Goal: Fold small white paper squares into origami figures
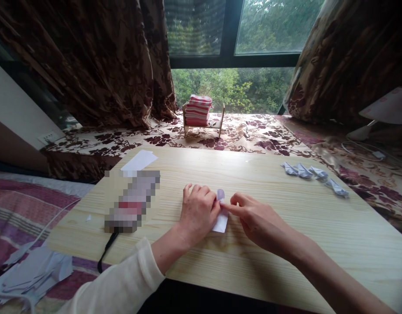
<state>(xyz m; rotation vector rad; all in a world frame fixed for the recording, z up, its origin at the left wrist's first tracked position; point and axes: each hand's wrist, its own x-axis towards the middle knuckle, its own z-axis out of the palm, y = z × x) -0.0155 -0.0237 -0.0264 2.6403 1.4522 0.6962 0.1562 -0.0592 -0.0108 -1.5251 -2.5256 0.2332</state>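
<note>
While gripping folded white paper [220,224], laid lengthwise toward window [229,60], in curled fingers of left hand [198,210], touching it rightside with extended index of loose right hand [258,218].

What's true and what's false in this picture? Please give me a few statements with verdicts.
1. The left hand and the right hand are both at a small white paper. True.
2. The folded white pieces lie on the left side of the table. False: they lie on the right side.
3. A red-and-white striped stack sits on a small rack. True.
4. The curtains completely hide the window. False: greenery shows between them.
</note>
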